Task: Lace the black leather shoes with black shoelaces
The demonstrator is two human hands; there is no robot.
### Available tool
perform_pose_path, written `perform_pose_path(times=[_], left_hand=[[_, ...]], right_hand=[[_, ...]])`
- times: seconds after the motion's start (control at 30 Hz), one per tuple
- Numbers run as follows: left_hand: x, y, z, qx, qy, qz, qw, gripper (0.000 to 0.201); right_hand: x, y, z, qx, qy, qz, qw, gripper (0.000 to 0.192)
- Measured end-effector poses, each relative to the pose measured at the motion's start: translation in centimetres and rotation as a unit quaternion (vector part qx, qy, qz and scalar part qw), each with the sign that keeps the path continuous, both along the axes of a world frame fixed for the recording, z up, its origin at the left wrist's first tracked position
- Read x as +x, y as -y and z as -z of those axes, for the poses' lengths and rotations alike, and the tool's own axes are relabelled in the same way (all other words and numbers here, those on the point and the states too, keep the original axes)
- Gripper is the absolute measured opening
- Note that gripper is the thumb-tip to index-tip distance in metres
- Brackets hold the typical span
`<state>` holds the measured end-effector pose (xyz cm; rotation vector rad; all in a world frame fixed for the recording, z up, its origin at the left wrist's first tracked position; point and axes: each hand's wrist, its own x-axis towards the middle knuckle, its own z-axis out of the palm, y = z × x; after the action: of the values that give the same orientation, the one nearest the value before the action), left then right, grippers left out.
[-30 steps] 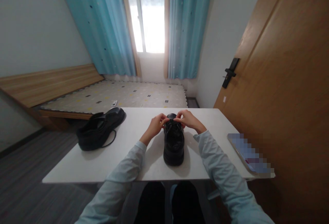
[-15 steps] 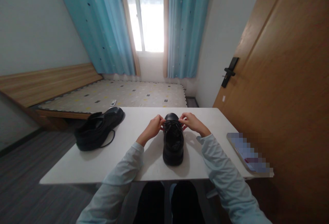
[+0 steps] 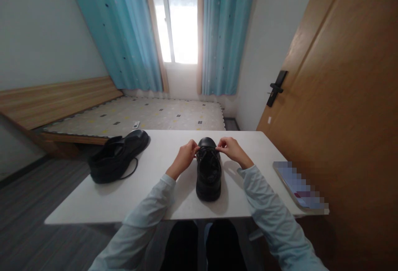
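left hand [image 3: 185, 154], right hand [image 3: 232, 148] wider apart at shoe [image 3: 209, 188]

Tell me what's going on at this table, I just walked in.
A person has both bare hands at a black shoe standing upright on a white table, its toe pointing away from them. The left hand has its fingertips at the left side near the laces, and the right hand at the right side; exactly what they pinch is too small to tell. A second black shoe stands off to the left, a lace looping beside it.
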<state>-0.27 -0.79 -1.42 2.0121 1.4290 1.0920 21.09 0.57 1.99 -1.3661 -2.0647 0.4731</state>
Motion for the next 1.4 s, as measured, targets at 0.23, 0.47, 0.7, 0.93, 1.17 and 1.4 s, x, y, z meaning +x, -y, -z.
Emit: perform_pose_path(times=[0.23, 0.47, 0.7, 0.93, 1.17, 1.4], left_hand=[[0.0, -0.1, -0.3, 0.124, 0.008, 0.020, 0.992, 0.005], [-0.1, 0.3, -1.2, 0.165, -0.056, 0.074, 0.982, 0.017], [-0.7, 1.0, -3.8, 0.095, -0.120, 0.099, 0.983, 0.019], [-0.2, 0.4, -4.4, 0.070, -0.118, 0.086, 0.987, 0.004], [-0.7, 0.4, -4.1, 0.065, -0.096, 0.121, 0.986, 0.006], [-1.2, 1.1, -3.4, 0.067, -0.122, 0.079, 0.987, 0.006]], right_hand=[[-0.1, 0.1, -0.1, 0.017, -0.014, 0.005, 1.000, 0.009], [-0.4, 1.0, -0.8, 0.006, 0.018, -0.032, 0.999, 0.019], [-0.4, 1.6, -2.1, -0.003, 0.040, -0.067, 0.997, 0.013], [-0.9, 1.0, -1.9, -0.001, 0.070, -0.087, 0.994, 0.009], [0.0, 0.7, -1.2, -0.020, 0.040, -0.059, 0.997, 0.009], [0.6, 1.1, -0.7, -0.012, 0.039, -0.019, 0.999, 0.006]])
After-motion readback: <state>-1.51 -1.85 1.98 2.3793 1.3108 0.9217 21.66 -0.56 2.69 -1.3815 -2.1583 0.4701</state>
